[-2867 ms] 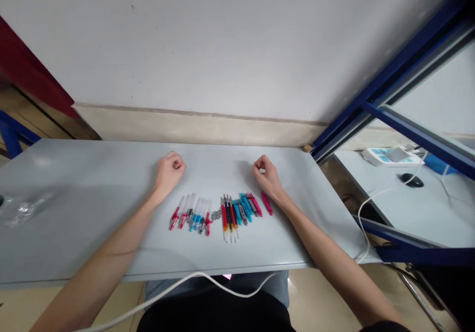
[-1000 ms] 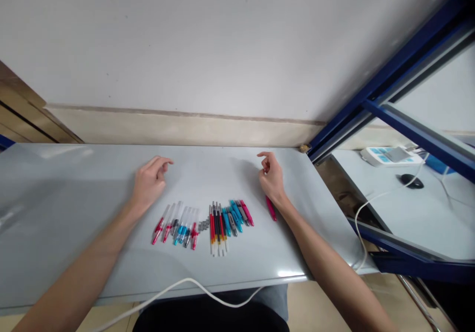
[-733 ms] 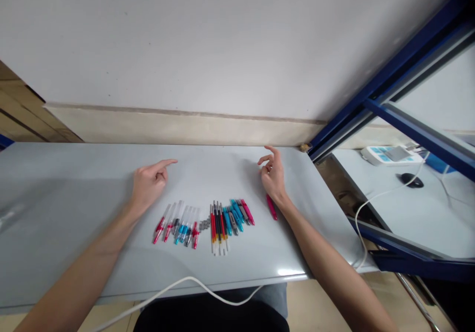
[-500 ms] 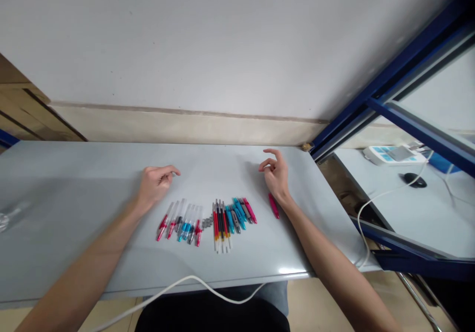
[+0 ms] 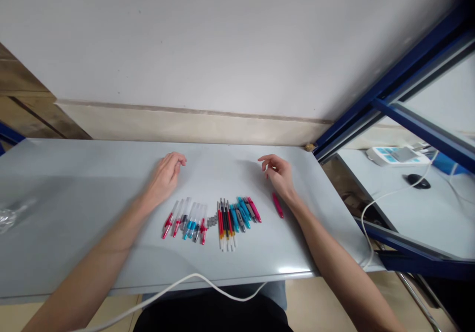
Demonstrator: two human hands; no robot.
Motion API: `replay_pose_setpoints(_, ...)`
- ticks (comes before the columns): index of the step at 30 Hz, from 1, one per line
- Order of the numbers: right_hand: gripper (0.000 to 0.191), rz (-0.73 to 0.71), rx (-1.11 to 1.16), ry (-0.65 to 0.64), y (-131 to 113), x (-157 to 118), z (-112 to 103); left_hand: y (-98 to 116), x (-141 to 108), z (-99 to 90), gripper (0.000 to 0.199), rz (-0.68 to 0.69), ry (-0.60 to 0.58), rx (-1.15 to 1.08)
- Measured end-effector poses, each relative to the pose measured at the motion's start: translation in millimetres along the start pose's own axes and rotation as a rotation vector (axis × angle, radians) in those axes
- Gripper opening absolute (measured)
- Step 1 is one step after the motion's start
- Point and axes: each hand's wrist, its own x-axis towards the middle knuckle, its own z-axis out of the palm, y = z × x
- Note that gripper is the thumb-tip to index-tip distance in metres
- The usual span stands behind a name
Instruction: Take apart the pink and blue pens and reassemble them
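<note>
My left hand [image 5: 166,174] is held over the back left of the grey table, its fingers loosely bent and nothing visible in it. Opposite it, my right hand [image 5: 279,174] has slack, slightly spread fingers and is empty. A pink pen grip piece [image 5: 277,205] lies just below my right wrist. Between my forearms several parts are laid out in a row: clear pen barrels with coloured ends [image 5: 188,219], small grey pieces [image 5: 212,220], red and black pen refills [image 5: 225,223], and blue, grey and pink grip pieces [image 5: 243,213]. Neither hand touches these rows.
A white cable [image 5: 196,275] hangs across the table's front edge. Crumpled clear plastic [image 5: 7,218] lies far left. At right, behind a blue frame [image 5: 356,104], stand a power strip [image 5: 397,156] and a black mouse [image 5: 418,181]. A wall closes off the back.
My left hand has turned back-up and shifted away from me, its extended index finger now bent. The right hand's fingers have lowered and curled a little. The pen parts lie as before; the view has shifted slightly.
</note>
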Motion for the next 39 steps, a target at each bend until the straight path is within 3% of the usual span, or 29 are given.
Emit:
replay_pose_setpoints(3,0.023,-0.048,-0.048,-0.012,1,3,1,-4,-1,1.6,0.019,0.010,-0.018,0.021)
replay_pose_setpoints(11,0.017,-0.080,-0.091,-0.075,21,6,1,-5,-1,3.9,0.014,0.004,0.022,0.033)
replay_pose_setpoints(21,0.014,-0.122,-0.180,-0.141,22,6,4,10,0,-5.8,0.023,0.025,-0.129,0.077)
replay_pose_setpoints(23,0.016,-0.095,-0.197,-0.057,19,6,3,12,0,-6.8,0.025,0.059,-0.131,0.069)
replay_pose_setpoints(26,0.016,-0.001,-0.194,0.186,12,2,-6,14,-1,-7.6,0.027,0.118,-0.105,0.043)
replay_pose_setpoints(28,0.017,0.041,-0.211,0.236,6,-9,-15,13,-2,-6.9,0.027,0.152,-0.099,0.025)
replay_pose_setpoints(30,0.015,0.061,-0.244,0.190,-2,-29,-23,12,-1,-5.2,0.028,0.176,-0.075,0.029)
replay_pose_setpoints(34,0.026,0.183,-0.478,-0.050,-19,-80,-26,13,2,-3.7,0.030,0.174,-0.071,0.053)
replay_pose_setpoints(39,0.039,0.138,-0.686,-0.184,-44,-111,-7,25,-13,-15.1,0.027,-0.023,-0.138,0.059)
